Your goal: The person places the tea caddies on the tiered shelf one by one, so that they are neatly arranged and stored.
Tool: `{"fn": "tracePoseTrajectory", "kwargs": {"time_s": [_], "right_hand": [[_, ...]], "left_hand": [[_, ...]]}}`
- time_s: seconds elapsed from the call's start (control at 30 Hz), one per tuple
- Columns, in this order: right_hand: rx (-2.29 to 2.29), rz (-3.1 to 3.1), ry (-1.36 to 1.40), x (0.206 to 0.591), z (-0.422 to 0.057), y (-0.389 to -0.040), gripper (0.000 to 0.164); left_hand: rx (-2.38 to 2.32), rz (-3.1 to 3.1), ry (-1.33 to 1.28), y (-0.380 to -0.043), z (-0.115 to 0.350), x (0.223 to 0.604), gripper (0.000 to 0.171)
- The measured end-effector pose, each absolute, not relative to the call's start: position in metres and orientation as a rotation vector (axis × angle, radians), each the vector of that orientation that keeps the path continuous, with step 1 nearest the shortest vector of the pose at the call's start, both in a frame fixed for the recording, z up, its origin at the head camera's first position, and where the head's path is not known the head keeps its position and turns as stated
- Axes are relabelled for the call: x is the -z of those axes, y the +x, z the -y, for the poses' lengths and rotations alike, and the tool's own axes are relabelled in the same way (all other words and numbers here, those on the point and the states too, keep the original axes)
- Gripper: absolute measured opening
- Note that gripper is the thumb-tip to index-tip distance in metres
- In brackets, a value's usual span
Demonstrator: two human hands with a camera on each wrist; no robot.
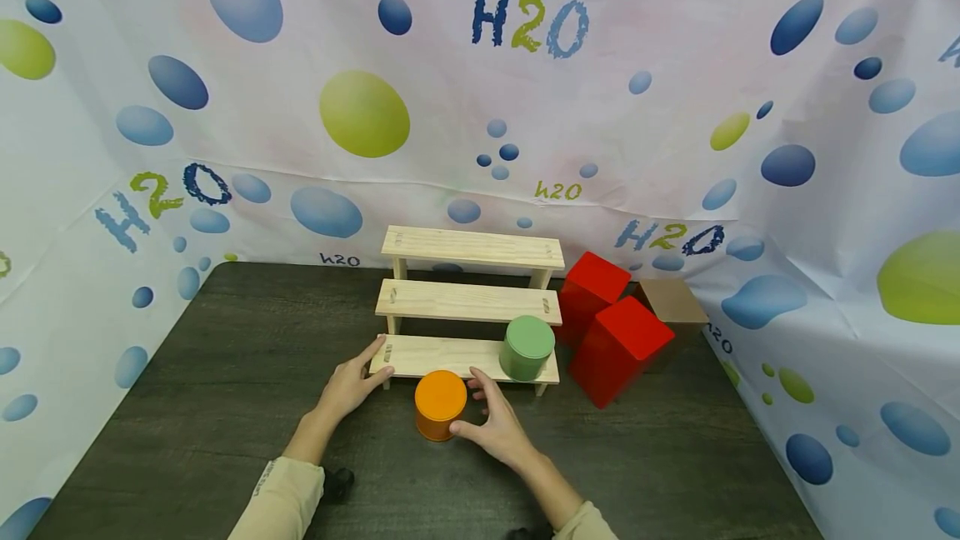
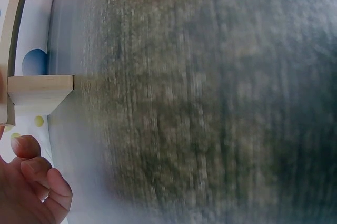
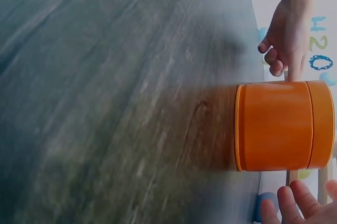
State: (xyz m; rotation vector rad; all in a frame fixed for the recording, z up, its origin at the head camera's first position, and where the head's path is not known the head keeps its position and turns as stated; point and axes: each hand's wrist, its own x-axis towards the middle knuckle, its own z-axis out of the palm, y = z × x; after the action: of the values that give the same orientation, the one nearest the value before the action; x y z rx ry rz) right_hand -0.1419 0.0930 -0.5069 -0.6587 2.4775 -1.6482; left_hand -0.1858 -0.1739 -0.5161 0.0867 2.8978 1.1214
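Observation:
An orange round tin [image 1: 440, 398] with a lid stands upright on the dark table in front of a three-tier wooden step shelf [image 1: 442, 354]. Beside the tin, my right hand [image 1: 498, 427] has its fingers spread, the thumb near its lower right side; in the right wrist view a gap shows between fingers [image 3: 295, 203] and tin [image 3: 274, 126]. My left hand [image 1: 348, 390] holds the left end of the lowest shelf board, thumb at the front and index finger at the back corner. Several of its fingers [image 2: 39, 171] curl below the board end. A green tin [image 1: 528, 348] sits on that board's right end.
Two red boxes [image 1: 621, 344] stand close to the shelf's right side, with a brown cardboard box [image 1: 672, 307] behind them. A white printed sheet [image 1: 450, 107] with blue and green spots hangs behind the table [image 1: 247, 407].

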Motion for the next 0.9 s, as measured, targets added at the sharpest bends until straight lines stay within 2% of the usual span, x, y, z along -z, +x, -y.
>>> {"fn": "tracePoseTrajectory", "kwargs": {"time_s": [0.9], "right_hand": [[1.622, -2.497, -0.599, 0.526, -0.076, -0.146, 0.087]], "left_hand": [[-1.105, -2.886, 0.067, -0.185, 0.172, 0.514, 0.067]]}}
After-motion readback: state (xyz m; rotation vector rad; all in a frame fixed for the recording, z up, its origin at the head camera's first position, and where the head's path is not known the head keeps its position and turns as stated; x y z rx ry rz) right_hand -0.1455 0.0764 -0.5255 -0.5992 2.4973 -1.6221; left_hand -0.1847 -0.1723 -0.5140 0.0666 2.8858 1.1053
